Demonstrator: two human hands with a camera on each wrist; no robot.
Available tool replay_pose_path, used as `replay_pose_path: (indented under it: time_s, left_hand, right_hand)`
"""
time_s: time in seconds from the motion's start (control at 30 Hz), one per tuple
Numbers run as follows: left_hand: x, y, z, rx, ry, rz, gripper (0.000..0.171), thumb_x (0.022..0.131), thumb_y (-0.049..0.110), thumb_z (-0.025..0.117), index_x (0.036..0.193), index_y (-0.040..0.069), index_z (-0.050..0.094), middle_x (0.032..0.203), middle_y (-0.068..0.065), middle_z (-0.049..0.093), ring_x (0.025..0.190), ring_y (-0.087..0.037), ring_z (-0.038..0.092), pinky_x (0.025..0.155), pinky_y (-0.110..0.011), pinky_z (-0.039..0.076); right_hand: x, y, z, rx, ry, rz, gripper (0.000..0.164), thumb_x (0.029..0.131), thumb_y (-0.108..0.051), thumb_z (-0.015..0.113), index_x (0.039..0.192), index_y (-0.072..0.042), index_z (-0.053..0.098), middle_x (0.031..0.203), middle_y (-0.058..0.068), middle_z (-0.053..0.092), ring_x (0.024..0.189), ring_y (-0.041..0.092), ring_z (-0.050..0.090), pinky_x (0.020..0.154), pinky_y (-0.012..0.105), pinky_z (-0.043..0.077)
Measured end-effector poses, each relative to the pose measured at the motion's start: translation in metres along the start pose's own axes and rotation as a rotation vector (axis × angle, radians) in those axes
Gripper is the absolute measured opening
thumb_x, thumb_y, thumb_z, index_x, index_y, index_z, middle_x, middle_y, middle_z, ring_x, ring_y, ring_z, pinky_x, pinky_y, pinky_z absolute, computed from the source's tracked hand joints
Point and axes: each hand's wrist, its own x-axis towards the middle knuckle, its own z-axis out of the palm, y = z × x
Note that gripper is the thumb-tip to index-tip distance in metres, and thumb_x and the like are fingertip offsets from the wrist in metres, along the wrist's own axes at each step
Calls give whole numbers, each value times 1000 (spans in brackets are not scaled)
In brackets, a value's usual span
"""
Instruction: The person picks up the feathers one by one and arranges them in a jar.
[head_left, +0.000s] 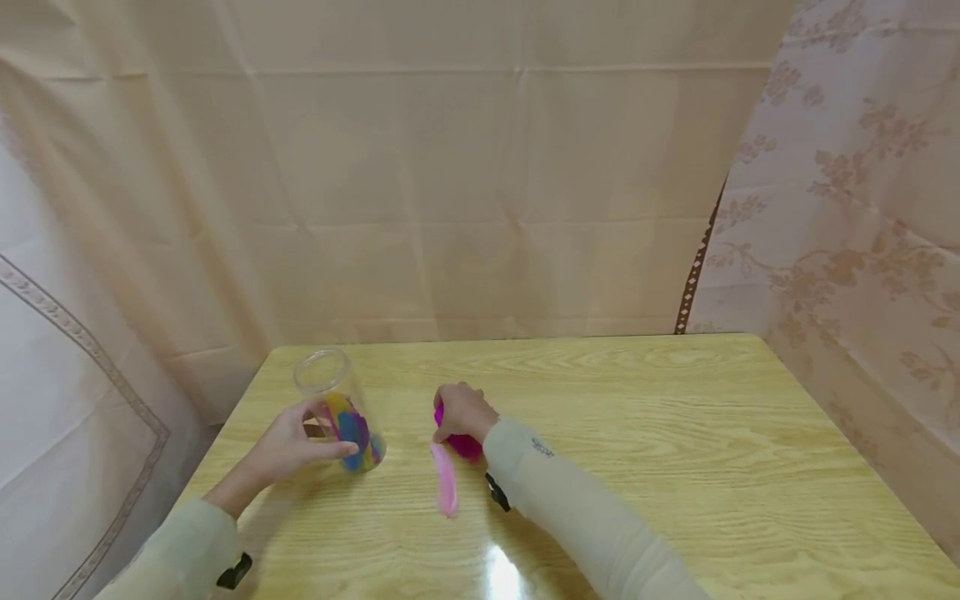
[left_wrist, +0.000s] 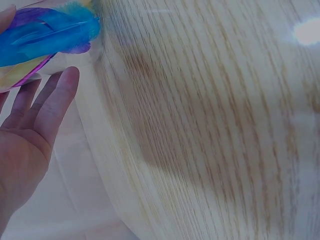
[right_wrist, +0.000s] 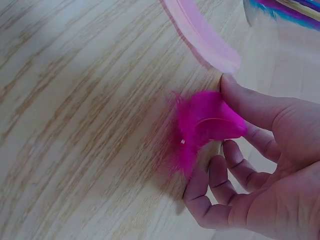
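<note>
A clear cylindrical jar (head_left: 321,372) stands at the left of the table, with colourful feathers (head_left: 349,430) inside. My left hand (head_left: 288,444) grips the jar's side, thumb on the near side. In the left wrist view a blue feather (left_wrist: 55,32) shows through the wall, near the fingers. My right hand (head_left: 463,412) is down at the tabletop, its curled fingers and thumb around a magenta feather (right_wrist: 212,117). This feather is bent, with its fluffy end toward the wood. Beside the thumb lies a pale pink feather (head_left: 446,482), flat on the table.
The wood-grain table (head_left: 637,450) extends right of my hands. Behind it hangs a beige curtain (head_left: 450,167), and a flower-patterned cloth (head_left: 862,208) hangs at the right. Light glares off the table's near side.
</note>
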Motion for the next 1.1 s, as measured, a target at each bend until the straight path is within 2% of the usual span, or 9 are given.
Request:
replay_pose_path:
  time_s: [0.2, 0.37, 0.53, 0.67, 0.9, 1.1]
  left_hand:
    - [0, 1, -1, 3, 2, 6, 55, 78, 23, 90, 120, 5, 59, 103, -12, 61, 98, -31, 60, 84, -27, 55]
    - [-1, 2, 0, 15, 5, 1, 56, 78, 24, 90, 121, 6, 59, 103, -10, 61, 98, -30, 59, 84, -27, 55]
    - [-3, 6, 0, 19, 7, -9, 55, 79, 23, 90, 120, 5, 59, 103, -10, 60, 98, -30, 59, 84, -27, 55]
    - [-3, 8, 0, 22, 8, -16, 54, 79, 23, 90, 119, 4, 59, 103, -11, 59, 98, -28, 59, 83, -27, 55]
    - [-3, 8, 0, 31, 8, -5, 56, 79, 24, 90, 122, 4, 59, 103, -12, 60, 96, -26, 59, 83, -27, 56]
    - [-4, 7, 0, 28, 5, -5, 57, 79, 23, 90, 123, 5, 59, 102, -12, 58, 97, -27, 59, 84, -26, 55]
  right_hand:
    - [-1, 2, 1, -31, 31, -74, 31, 72, -19, 94, 90, -6, 73, 80, -2, 64, 85, 20, 61, 93, 45, 47]
    - [-4, 2, 0, 4, 27, -48, 29, 73, -17, 94, 89, -5, 73, 82, -1, 65, 82, 20, 61, 83, 38, 53]
    - [-7, 2, -1, 22, 25, -41, 28, 73, -16, 93, 87, -5, 72, 82, 0, 65, 81, 20, 61, 74, 33, 54]
    - [-7, 2, 0, 31, 3, -31, 25, 75, -15, 92, 87, -6, 72, 83, 0, 65, 80, 18, 60, 73, 31, 54]
    - [-3, 4, 1, 5, -44, -68, 17, 78, -15, 90, 85, -10, 75, 81, -6, 65, 77, 12, 55, 72, 27, 51]
    - [-3, 8, -2, 62, -75, -84, 15, 78, -13, 90, 83, -9, 76, 76, -7, 63, 72, 9, 52, 67, 22, 48]
